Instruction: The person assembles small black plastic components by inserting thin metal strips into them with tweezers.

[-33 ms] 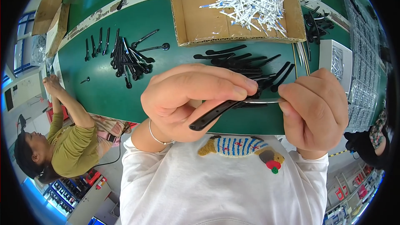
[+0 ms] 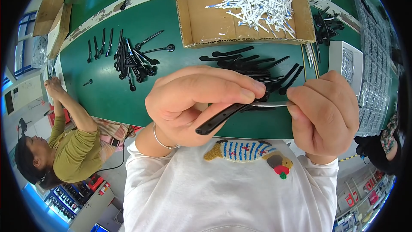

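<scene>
Closed in a pinch, my left hand grips a slim black handle with small holes along its face. A thin metal strip runs from the handle to the right. My right hand is closed too, its thumb and forefinger pinching the strip's far end, which they hide. Just beyond my hands lies a pile of loose black handles, partly covered by my fingers. Left of that, a heap of black pieces with rounded ends rests on the green table.
An open cardboard box with many white and blue paper strips stands at the back. On the right are thin rods, a white box of metal pieces and clear plastic trays. A co-worker is at the left.
</scene>
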Demonstrator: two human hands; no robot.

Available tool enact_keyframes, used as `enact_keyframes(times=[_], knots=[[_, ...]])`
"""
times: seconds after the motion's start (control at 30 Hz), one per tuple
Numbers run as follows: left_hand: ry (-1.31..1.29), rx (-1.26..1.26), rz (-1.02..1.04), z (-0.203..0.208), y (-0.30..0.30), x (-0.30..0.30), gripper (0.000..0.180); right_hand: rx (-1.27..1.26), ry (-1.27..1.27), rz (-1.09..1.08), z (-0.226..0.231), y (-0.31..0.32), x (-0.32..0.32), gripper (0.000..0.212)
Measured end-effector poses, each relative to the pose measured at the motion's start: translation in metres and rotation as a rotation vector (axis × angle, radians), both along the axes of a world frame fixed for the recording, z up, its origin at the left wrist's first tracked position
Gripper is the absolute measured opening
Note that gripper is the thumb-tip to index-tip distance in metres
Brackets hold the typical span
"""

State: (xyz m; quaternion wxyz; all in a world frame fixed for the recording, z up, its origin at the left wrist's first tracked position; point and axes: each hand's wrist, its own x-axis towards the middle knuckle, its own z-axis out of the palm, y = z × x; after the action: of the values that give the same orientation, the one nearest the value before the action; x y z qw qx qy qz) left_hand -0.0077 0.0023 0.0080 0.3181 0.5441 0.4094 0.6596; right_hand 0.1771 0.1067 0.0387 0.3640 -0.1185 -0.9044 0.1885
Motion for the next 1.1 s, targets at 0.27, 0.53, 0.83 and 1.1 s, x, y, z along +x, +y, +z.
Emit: enact_keyframes(times=[0.27,0.53,0.83,1.1], knots=[[0.084,0.006,-0.010,-0.001,-0.001,-0.004,0.018,0.013,-0.046,0.001,0.004,0.000,0.001,0.014],[0.249,0.032,-0.006,0.000,-0.004,-0.008,0.020,0.053,-0.130,-0.010,0.006,-0.004,0.003,0.021],[0.423,0.069,0.099,0.000,0.000,-0.010,0.018,0.154,-0.084,-0.005,-0.005,-0.004,0.001,0.025],[0.353,0.014,0.045,-0.001,0.002,-0.009,0.013,0.248,-0.106,0.053,0.000,0.002,0.003,0.028]])
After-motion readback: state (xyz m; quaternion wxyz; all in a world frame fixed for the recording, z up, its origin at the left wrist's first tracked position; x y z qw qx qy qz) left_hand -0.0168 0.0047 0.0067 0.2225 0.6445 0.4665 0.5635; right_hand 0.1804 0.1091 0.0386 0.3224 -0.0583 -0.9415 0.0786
